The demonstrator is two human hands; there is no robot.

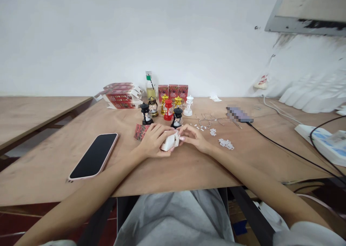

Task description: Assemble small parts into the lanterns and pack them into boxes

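Observation:
My left hand (155,139) is wrapped around a small white cardboard box (168,141), held just above the table in front of me. At the box's right end, the thumb and fingers of my right hand (194,138) pinch its edge near the end flaps. A red printed piece of card (141,130) lies partly behind my left hand. Right behind my hands stand small toy lanterns: two black ones, one of them the near black lantern (177,117), a red lantern (168,110), a white lantern (189,106), and several gold or bronze ones.
Red cartons (123,96) are stacked at the back left, near a bottle of yellowish liquid (150,89) and three upright red boxes (173,91). A phone (94,156) lies left. Small white pieces (226,144), bent wires (208,120), a cabled device (239,114) and a power strip (321,141) lie right.

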